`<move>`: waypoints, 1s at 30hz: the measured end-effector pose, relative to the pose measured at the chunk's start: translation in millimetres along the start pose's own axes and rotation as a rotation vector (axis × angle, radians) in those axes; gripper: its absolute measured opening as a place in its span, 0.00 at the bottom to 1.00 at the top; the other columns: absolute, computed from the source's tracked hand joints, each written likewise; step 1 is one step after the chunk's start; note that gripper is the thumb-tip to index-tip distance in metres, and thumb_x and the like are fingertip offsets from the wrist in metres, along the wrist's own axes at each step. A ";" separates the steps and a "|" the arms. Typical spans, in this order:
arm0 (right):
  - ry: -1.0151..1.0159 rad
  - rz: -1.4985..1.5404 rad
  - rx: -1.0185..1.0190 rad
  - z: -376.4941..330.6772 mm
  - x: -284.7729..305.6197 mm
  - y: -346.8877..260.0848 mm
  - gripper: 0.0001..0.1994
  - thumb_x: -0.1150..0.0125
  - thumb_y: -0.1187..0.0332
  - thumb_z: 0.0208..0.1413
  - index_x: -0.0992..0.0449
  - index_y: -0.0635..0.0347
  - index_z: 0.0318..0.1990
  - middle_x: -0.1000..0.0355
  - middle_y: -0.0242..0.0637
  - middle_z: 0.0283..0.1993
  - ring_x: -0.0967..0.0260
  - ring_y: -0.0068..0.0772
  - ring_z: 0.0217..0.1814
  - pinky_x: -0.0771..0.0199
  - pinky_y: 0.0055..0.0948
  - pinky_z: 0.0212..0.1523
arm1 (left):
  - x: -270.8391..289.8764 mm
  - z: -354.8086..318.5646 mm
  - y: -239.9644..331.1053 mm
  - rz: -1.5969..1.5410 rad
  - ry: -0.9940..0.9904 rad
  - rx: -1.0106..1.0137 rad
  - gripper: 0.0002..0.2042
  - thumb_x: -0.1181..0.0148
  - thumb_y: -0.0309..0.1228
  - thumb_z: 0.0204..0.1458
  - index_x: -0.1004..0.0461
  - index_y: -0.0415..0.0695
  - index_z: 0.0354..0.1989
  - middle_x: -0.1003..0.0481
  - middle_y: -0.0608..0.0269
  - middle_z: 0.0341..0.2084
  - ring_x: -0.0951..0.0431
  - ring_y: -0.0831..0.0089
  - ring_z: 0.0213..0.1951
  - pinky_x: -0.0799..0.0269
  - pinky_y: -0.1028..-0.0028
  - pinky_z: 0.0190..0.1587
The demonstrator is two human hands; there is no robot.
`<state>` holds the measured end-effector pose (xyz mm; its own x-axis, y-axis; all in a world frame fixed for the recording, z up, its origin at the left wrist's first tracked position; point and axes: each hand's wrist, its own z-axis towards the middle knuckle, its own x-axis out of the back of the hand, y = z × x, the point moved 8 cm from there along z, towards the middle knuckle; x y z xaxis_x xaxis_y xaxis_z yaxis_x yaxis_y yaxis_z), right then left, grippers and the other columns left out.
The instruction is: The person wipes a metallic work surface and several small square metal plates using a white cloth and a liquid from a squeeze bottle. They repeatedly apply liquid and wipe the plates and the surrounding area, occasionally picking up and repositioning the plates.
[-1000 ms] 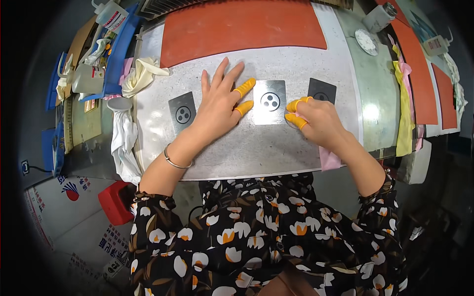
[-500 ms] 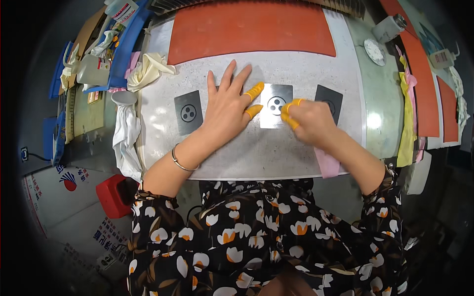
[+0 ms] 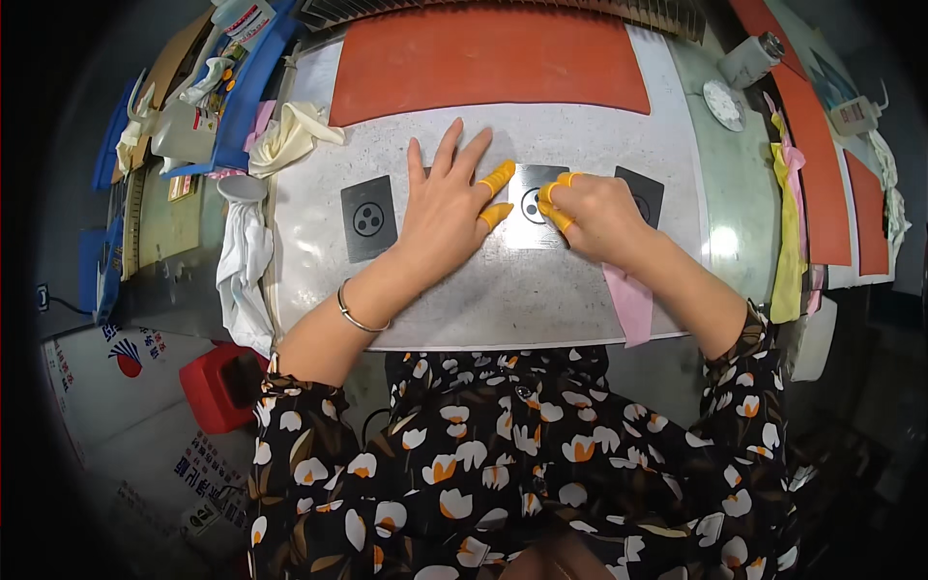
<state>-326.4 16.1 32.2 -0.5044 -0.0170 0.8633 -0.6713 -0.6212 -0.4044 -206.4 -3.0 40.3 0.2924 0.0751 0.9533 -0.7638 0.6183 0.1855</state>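
Observation:
My left hand (image 3: 440,208) lies flat with fingers spread, yellow finger cots on its thumb and index finger. Those two tips rest at the left edge of a silvery metal plate (image 3: 522,232) with a ring of dark dots printed on it. Closed, my right hand (image 3: 604,215) presses its cot-covered fingertips onto the plate's printed mark; whatever they pinch is hidden. A pink cloth (image 3: 630,307) comes out from under my right wrist. Dark grey plates with similar marks lie on either side, a left plate (image 3: 369,237) and a right plate (image 3: 646,193) partly behind my right hand.
A red-orange mat (image 3: 488,60) covers the back of the grey work surface (image 3: 464,314). At left are cream gloves (image 3: 295,135), a white cloth (image 3: 246,275) and a blue rack (image 3: 249,97). A dish (image 3: 723,104), a bottle (image 3: 752,60) and a yellow cloth (image 3: 788,242) stand at right.
My right hand has moved slightly left and up across the silvery plate, and the pink cloth shows more below it. My left hand stays in place.

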 end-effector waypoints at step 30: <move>-0.061 0.016 -0.124 -19.9 -1.7 -11.0 0.04 0.43 0.69 0.44 0.29 0.59 0.26 0.31 0.42 0.23 0.31 0.45 0.25 0.32 0.39 0.24 | -8.2 -3.6 -0.5 0.013 -0.062 -0.015 0.12 0.45 0.30 0.47 0.24 0.42 0.40 0.41 0.56 0.58 0.52 0.54 0.63 0.62 0.39 0.58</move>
<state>-329.0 38.6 29.2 -0.4841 -0.0758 0.8717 -0.7274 -0.5189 -0.4490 -206.3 -1.1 31.5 0.2459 0.0347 0.9687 -0.7583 0.6293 0.1699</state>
